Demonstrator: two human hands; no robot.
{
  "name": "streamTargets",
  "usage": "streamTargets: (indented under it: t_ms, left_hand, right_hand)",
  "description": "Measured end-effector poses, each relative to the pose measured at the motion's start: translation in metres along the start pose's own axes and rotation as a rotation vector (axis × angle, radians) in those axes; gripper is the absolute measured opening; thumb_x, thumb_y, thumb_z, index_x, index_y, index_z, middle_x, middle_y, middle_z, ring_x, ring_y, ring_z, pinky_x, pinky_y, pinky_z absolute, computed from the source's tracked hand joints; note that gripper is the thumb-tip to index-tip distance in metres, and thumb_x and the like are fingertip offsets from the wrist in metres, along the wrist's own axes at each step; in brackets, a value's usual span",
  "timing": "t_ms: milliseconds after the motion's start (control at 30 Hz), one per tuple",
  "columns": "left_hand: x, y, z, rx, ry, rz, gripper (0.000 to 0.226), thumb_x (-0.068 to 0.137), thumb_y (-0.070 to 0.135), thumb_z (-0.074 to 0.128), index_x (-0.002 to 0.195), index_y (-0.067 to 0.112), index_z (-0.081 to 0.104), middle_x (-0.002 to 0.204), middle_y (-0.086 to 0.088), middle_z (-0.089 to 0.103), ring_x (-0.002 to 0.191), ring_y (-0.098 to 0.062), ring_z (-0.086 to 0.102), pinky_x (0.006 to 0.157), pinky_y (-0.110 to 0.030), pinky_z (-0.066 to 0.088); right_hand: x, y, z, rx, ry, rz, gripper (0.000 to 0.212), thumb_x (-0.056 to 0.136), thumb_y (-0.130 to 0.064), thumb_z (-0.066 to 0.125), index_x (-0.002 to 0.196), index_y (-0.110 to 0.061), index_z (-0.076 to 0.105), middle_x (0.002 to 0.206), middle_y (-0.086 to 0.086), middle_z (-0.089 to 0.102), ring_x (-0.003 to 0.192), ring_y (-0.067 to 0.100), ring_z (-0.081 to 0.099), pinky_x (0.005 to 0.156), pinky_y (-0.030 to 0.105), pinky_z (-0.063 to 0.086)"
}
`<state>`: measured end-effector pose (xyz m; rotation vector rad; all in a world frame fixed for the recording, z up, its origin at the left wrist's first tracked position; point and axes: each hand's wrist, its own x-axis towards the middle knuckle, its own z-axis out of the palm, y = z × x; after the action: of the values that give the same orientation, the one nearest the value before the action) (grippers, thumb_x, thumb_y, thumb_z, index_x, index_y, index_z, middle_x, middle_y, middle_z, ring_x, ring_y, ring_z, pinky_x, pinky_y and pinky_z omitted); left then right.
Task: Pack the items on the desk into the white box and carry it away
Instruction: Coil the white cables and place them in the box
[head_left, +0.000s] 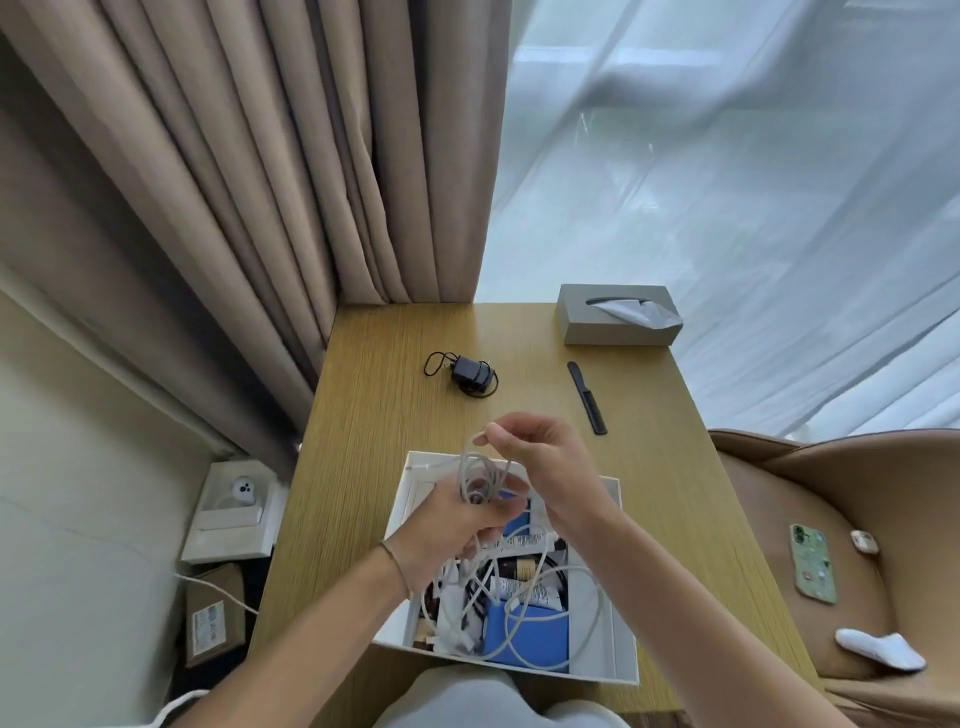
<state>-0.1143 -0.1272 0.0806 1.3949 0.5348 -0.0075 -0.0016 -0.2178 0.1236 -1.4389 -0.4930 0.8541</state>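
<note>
My left hand (451, 525) grips the coiled white cable (480, 480), right hand (535, 457) pinches its loop, above the white box (626, 654).

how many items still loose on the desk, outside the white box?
3: a black charger at the far left, a black comb to the right of it, and a grey tissue box at the far right corner.

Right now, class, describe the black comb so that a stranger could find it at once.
Start at the wooden desk, then the grey tissue box at its far right corner. Just in front of it lies the black comb: long, thin and straight, unlike the chunky black charger with its looped cord to the left.
</note>
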Motion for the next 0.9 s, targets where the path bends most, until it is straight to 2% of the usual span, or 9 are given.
streamTargets:
  t_ms: [100, 200, 267, 333, 467, 567, 667, 767, 900]
  left_hand:
    - [0.003, -0.009, -0.003, 0.273, 0.080, -0.022, 0.024, 0.097, 0.035, 0.062, 0.080, 0.018, 0.063, 0.057, 0.006, 0.062, 0.044, -0.007, 0.050, 0.051, -0.026, 0.041]
    - [0.006, -0.020, -0.005, 0.704, 0.229, -0.112, 0.044, 0.094, 0.054, 0.054, 0.062, 0.024, 0.060, 0.051, 0.006, 0.065, 0.046, -0.003, 0.059, 0.058, -0.026, 0.048]
    - [0.008, -0.029, -0.006, 0.756, 0.279, -0.140, 0.041, 0.087, 0.050, 0.059, 0.059, 0.021, 0.060, 0.056, -0.001, 0.067, 0.056, -0.012, 0.065, 0.059, -0.032, 0.052]
    - [0.010, -0.039, -0.002, 0.886, 0.256, -0.153, 0.035, 0.086, 0.049, 0.061, 0.065, 0.022, 0.059, 0.065, -0.003, 0.063, 0.061, -0.019, 0.062, 0.055, -0.032, 0.046]
    - [0.016, -0.065, 0.004, 1.269, 0.285, -0.101, 0.038, 0.091, 0.059, 0.056, 0.089, 0.021, 0.052, 0.080, 0.002, 0.063, 0.070, -0.019, 0.058, 0.059, -0.031, 0.041]
    - [0.020, -0.086, 0.011, 1.333, 0.328, -0.057, 0.040, 0.093, 0.059, 0.052, 0.101, 0.022, 0.039, 0.082, 0.002, 0.058, 0.071, -0.022, 0.058, 0.060, -0.032, 0.037]
    - [0.025, -0.103, 0.017, 1.300, 0.340, -0.053, 0.044, 0.092, 0.052, 0.058, 0.117, 0.022, 0.037, 0.096, 0.000, 0.064, 0.089, -0.022, 0.063, 0.061, -0.034, 0.041]
    - [0.027, -0.117, 0.022, 1.275, 0.308, -0.074, 0.057, 0.090, 0.046, 0.061, 0.134, 0.024, 0.032, 0.120, -0.005, 0.062, 0.108, -0.026, 0.059, 0.078, -0.038, 0.051]
    - [0.026, -0.125, 0.023, 1.290, 0.258, -0.081, 0.074, 0.085, 0.054, 0.058, 0.145, 0.025, 0.028, 0.136, -0.010, 0.049, 0.124, -0.029, 0.049, 0.095, -0.040, 0.047]
  right_hand:
    - [0.000, 0.012, -0.016, -0.089, 0.006, 0.072, 0.016, 0.092, -0.013, 0.070, 0.079, -0.007, 0.076, 0.077, -0.003, 0.073, 0.077, 0.005, 0.062, 0.080, 0.026, 0.043]
    - [-0.006, 0.031, -0.032, -0.122, 0.056, 0.147, 0.012, 0.090, -0.013, 0.073, 0.082, -0.005, 0.073, 0.080, 0.008, 0.062, 0.079, 0.017, 0.054, 0.080, 0.030, 0.042]
    - [-0.011, 0.044, -0.042, -0.101, 0.106, 0.187, 0.010, 0.091, -0.010, 0.071, 0.082, -0.012, 0.075, 0.081, 0.008, 0.061, 0.079, 0.019, 0.053, 0.080, 0.032, 0.042]
    - [-0.016, 0.056, -0.051, -0.090, 0.132, 0.216, 0.013, 0.092, -0.006, 0.067, 0.086, -0.014, 0.076, 0.082, 0.006, 0.063, 0.080, 0.019, 0.055, 0.083, 0.036, 0.043]
    - [-0.026, 0.072, -0.061, -0.057, 0.145, 0.246, 0.015, 0.094, -0.002, 0.063, 0.091, -0.011, 0.075, 0.083, 0.009, 0.064, 0.081, 0.022, 0.057, 0.081, 0.035, 0.046]
    - [-0.033, 0.080, -0.067, -0.034, 0.153, 0.257, 0.014, 0.094, -0.001, 0.062, 0.096, -0.007, 0.074, 0.085, 0.009, 0.065, 0.081, 0.022, 0.057, 0.080, 0.035, 0.046]
    - [-0.038, 0.086, -0.069, -0.013, 0.158, 0.264, 0.014, 0.093, 0.000, 0.062, 0.100, -0.005, 0.074, 0.087, 0.008, 0.066, 0.082, 0.022, 0.057, 0.076, 0.032, 0.046]
    - [-0.043, 0.090, -0.072, -0.015, 0.171, 0.271, 0.015, 0.093, 0.000, 0.062, 0.102, -0.004, 0.074, 0.091, 0.009, 0.068, 0.084, 0.023, 0.057, 0.078, 0.035, 0.048]
    - [-0.047, 0.093, -0.076, -0.021, 0.174, 0.277, 0.016, 0.094, 0.001, 0.061, 0.102, -0.003, 0.073, 0.092, 0.010, 0.067, 0.084, 0.023, 0.058, 0.075, 0.032, 0.048]
